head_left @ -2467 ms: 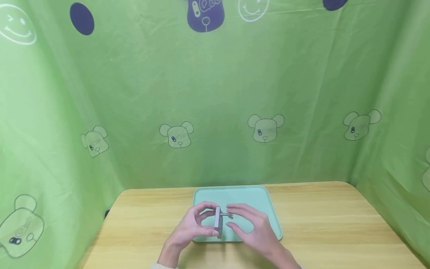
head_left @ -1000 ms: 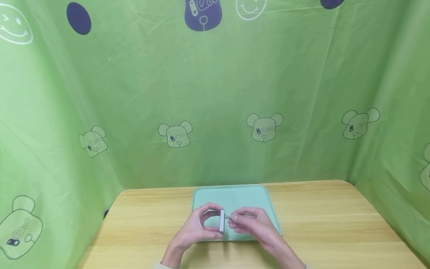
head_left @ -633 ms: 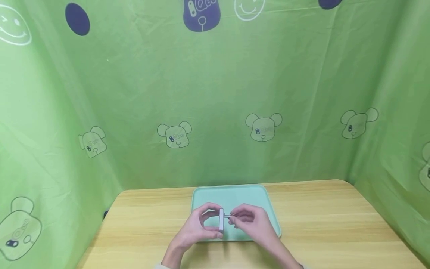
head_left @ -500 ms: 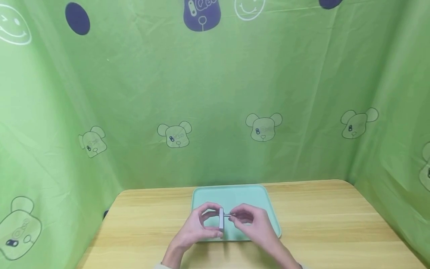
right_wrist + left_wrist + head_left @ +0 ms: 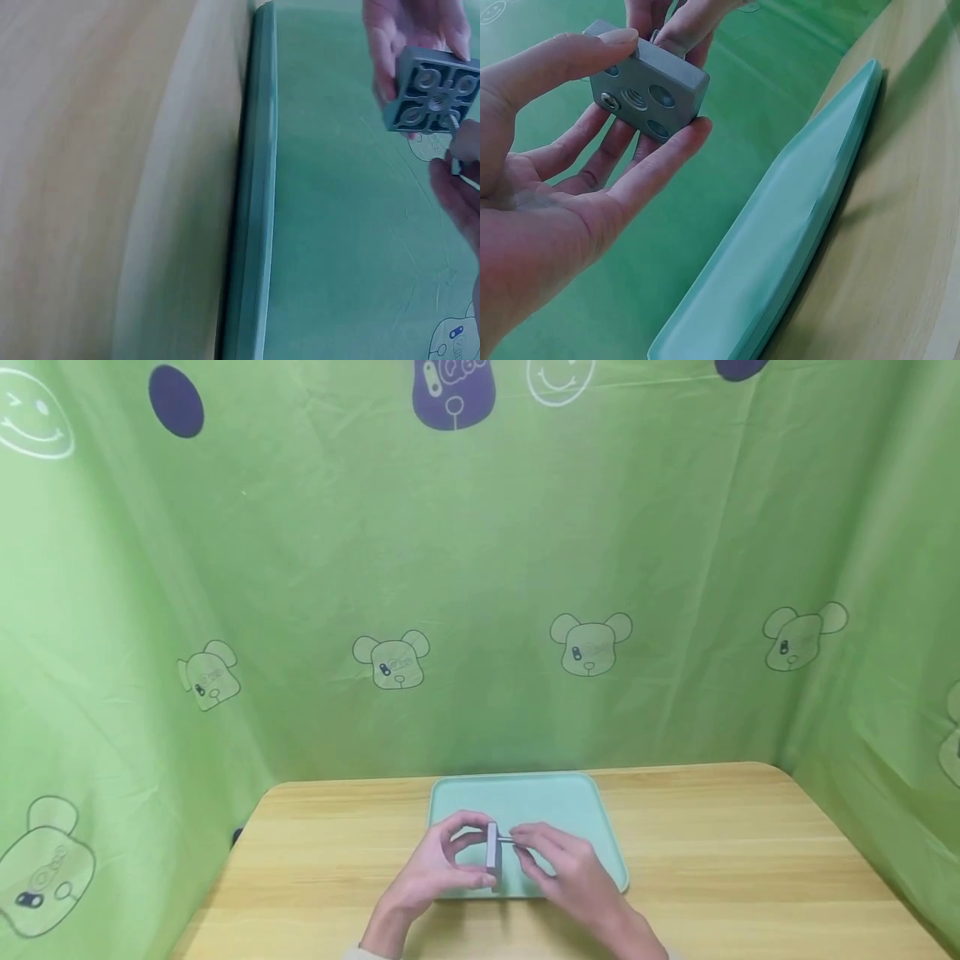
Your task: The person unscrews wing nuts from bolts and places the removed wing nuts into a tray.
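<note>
My left hand [image 5: 431, 870] grips a small grey square block [image 5: 492, 852] by its edges, thumb on one edge and fingertips on the opposite one, above the tray. In the left wrist view one face of the block [image 5: 646, 94] shows round holes and a threaded bore. The right wrist view shows the other face, with ring-shaped recesses and ribs. From a corner hole there a thin threaded wing screw [image 5: 454, 122] sticks out. My right hand [image 5: 576, 872] pinches its winged end between thumb and fingers, which hide most of the wings.
A mint-green tray [image 5: 525, 789] with a low rim lies under both hands on the wooden table [image 5: 720, 852]. Green printed curtain [image 5: 480, 710] encloses the table at the back and on both sides.
The right hand's fingers, spread around the wing screw at first, closed on its end, then shifted their hold several times. The left hand keeps gripping the block, which has moved only slightly.
</note>
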